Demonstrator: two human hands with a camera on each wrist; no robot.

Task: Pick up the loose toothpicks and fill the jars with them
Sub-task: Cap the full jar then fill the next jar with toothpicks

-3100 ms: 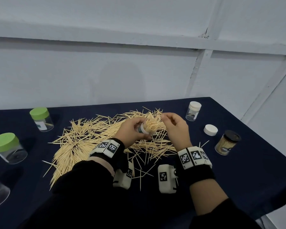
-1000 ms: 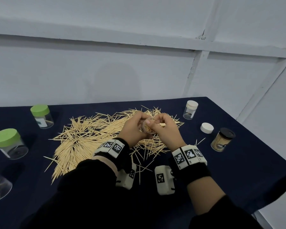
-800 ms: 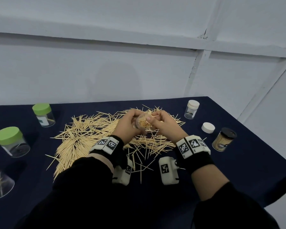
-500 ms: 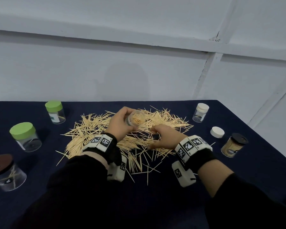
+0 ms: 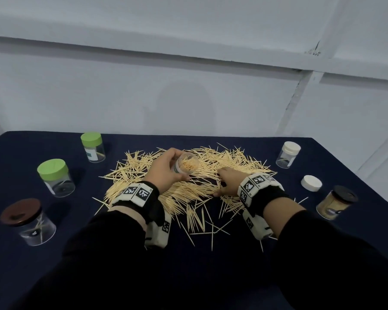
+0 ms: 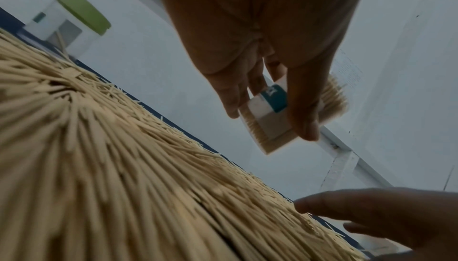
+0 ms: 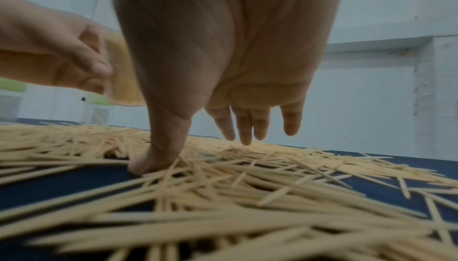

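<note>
A wide pile of loose toothpicks (image 5: 188, 182) (image 6: 124, 167) (image 7: 247, 187) covers the middle of the dark blue table (image 5: 188, 276). My left hand (image 5: 164, 171) (image 6: 267, 81) grips a small clear jar (image 5: 186, 166) (image 6: 272, 120) (image 7: 124, 81), lidless and packed with toothpicks, tilted above the pile. My right hand (image 5: 227, 183) (image 7: 210, 147) lies spread on the pile just right of the jar. Its thumb (image 7: 158, 157) presses down among the toothpicks and its fingers (image 7: 245, 128) are straight, tips touching the sticks. It holds nothing.
Left side: two green-lidded jars (image 5: 92, 147) (image 5: 55, 176) and a brown-lidded jar (image 5: 28, 221). Right side: a white-lidded jar (image 5: 288, 154), a loose white lid (image 5: 311, 183) and a full black-lidded jar (image 5: 336, 204). A white wall stands close behind the table.
My right hand left the jar's mouth and dropped onto the pile, fingers spread. The left hand kept the jar and drew it slightly left. The head view shifted left.
</note>
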